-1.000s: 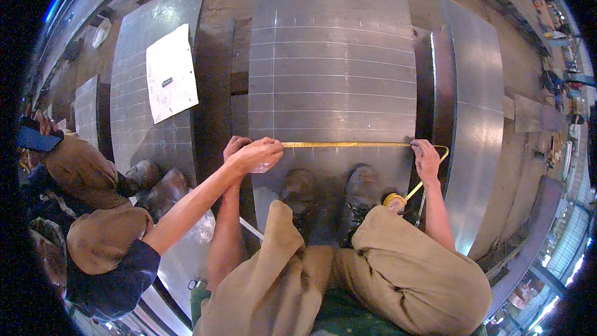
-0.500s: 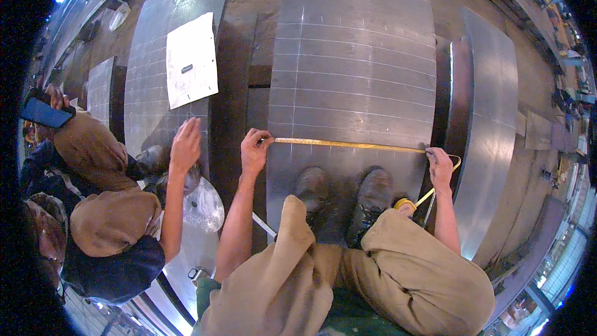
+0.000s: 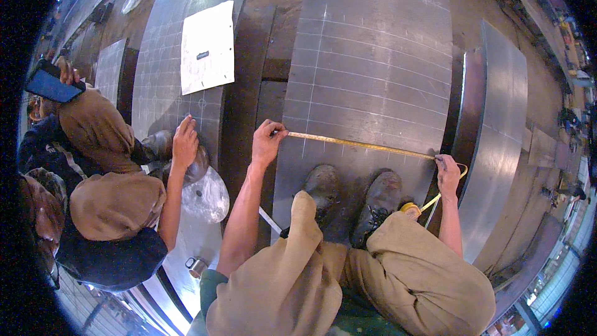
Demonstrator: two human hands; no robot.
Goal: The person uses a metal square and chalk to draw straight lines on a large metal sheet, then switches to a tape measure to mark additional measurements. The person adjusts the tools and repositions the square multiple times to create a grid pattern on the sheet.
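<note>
Pulled taut across a dark metal plate is a yellow tape measure. My left hand is closed, pinching the tape's end at the plate's left edge. At the right edge, my right hand is closed on the tape farther along. Beyond that hand the tape loops back to its round yellow case, which sits by my right boot. Thin pale lines run across and along the plate, with handwritten marks at its far end. Both my boots stand on the plate's near part.
At left a co-worker crouches, one hand over another lined plate, the other holding a phone. A white paper sheet lies on that plate. A bare metal plate is at right. A metal cup-like object sits at lower left.
The whole view has shifted, so the plates sit farther right in the picture. Both my hands keep hold of the tape. The co-worker's near hand has changed its pose over the left plate.
</note>
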